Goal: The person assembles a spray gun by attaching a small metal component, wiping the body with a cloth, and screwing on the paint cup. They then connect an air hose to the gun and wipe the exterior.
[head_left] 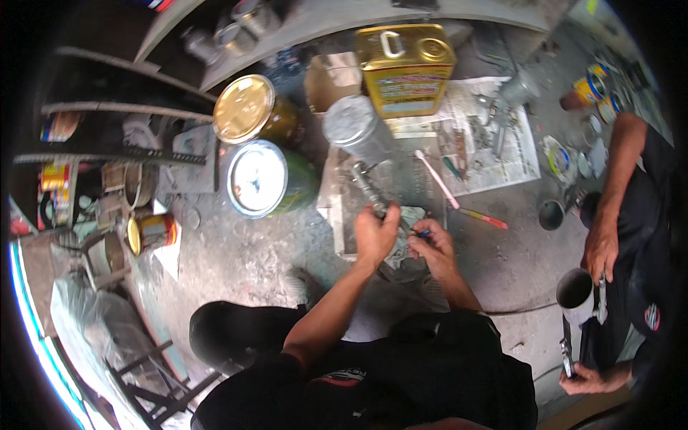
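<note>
My left hand (pixel 375 235) is wrapped round a metal spray gun (pixel 367 188), its head pointing away toward the grey metal can (pixel 355 129). My right hand (pixel 437 251) pinches at the gun's near end, where a small blue part (pixel 424 233) shows between the fingers. What that part is stays unclear. Below both hands lies a crumpled pale cloth (pixel 408 217) on a dirty grey board (pixel 401 175). To the right of the gun rest a pink-handled brush (pixel 437 179) and a thin red-and-yellow stick (pixel 484 218).
A gold rectangular tin (pixel 406 72) and two round paint cans, one gold-lidded (pixel 244 110) and one white-lidded (pixel 258 179), stand beyond. Newspaper (pixel 512 165) carries metal parts. At right, a co-worker's hands (pixel 600 251) hold a spray gun with a cup (pixel 575 290). Shelves (pixel 129 109) line the left.
</note>
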`<state>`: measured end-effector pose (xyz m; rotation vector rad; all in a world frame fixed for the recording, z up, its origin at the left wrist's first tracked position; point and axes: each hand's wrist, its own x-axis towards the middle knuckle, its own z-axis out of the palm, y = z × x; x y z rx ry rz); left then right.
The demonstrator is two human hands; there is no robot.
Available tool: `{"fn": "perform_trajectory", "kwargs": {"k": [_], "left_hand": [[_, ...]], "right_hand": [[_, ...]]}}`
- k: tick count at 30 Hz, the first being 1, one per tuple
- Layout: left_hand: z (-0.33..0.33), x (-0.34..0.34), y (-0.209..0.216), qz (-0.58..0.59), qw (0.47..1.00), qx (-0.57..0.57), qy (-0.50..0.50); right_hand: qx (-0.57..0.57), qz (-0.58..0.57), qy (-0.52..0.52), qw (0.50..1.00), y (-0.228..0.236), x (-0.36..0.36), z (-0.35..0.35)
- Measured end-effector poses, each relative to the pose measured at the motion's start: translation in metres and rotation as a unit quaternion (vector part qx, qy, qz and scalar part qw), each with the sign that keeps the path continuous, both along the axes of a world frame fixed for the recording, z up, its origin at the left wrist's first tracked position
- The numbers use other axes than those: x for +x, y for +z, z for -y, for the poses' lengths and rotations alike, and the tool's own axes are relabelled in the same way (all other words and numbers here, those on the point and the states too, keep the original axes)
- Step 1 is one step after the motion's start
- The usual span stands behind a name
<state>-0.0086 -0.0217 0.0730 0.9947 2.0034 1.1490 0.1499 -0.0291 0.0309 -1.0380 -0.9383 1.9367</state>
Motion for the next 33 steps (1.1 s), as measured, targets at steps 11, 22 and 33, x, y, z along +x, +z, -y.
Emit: {"fn": "perform_trajectory", "kwargs": {"k": [11,22,33], "left_hand": [[0.001,-0.001,0.023,0.046,0.999,-0.025,0.0],[0.004,-0.004,0.014,0.111,0.994,-0.009,-0.01],[-0.007,-0.006,0.024,0.209,0.973,-0.068,0.068]], "right_hand": [[0.079,0.053,0.001,0.995,0.011,0.002,0.008],[-0.04,-0.064,0.054,0.996,0.002,0.005,0.001],[0.116,0.126,-0.025,0.985,0.018,0.003,0.004]]}}
